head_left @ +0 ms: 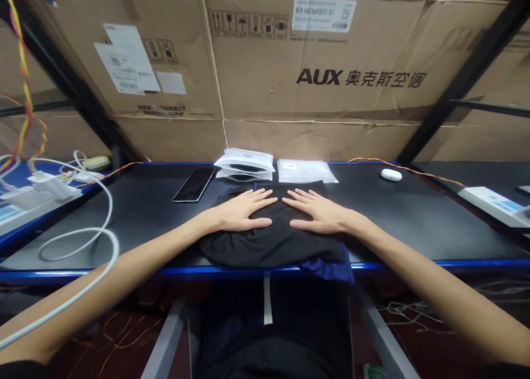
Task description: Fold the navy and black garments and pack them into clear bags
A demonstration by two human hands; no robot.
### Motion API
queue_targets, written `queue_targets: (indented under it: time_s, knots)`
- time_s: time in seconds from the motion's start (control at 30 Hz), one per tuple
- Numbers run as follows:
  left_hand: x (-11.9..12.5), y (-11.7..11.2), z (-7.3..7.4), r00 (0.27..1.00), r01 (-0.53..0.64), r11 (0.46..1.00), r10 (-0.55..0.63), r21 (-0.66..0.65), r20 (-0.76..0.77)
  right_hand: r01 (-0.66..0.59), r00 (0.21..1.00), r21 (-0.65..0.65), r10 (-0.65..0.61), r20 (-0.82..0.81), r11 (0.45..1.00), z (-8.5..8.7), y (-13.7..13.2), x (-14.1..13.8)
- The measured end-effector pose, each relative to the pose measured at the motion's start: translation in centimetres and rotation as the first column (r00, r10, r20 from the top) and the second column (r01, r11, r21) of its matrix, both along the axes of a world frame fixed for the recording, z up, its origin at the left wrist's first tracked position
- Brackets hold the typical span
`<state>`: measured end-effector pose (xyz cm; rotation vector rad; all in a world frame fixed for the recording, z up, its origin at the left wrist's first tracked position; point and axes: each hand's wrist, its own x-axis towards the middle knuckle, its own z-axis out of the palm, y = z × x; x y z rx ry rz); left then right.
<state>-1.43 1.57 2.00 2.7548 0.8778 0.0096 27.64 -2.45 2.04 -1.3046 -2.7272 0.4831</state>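
Observation:
A folded black garment (271, 241) lies on the black table (414, 219) right in front of me, its near edge at the table's blue front rim. A dark blue piece of cloth (329, 269) sticks out under its right corner. My left hand (244, 209) lies flat on the garment's upper left, fingers stretched and slightly apart. My right hand (317, 210) lies flat on the upper right in the same way. The fingertips of both hands nearly meet in the middle. Neither hand grips anything.
Behind the garment lie a stack of white plastic bags (245, 165), a clear flat bag (304, 171) and a black phone (194, 184). A white earbud case (391, 174) sits at the right rear. White cables (89, 235) loop at the left. Cardboard boxes (314, 64) wall the back.

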Motion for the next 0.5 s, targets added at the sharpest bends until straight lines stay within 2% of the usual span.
queue_targets:
  time_s: [0.37, 0.5]
  knots:
    - [-0.12, -0.16, -0.05, 0.998, 0.013, 0.999, -0.016, 0.044, 0.053, -0.009, 0.998, 0.087, 0.014, -0.066, 0.996, -0.49, 0.13, 0.11]
    - [0.19, 0.75, 0.13, 0.986, -0.054, 0.993, 0.037, 0.101, 0.165, 0.037, 0.989, 0.222, -0.004, -0.146, 0.974, -0.62, 0.98, 0.49]
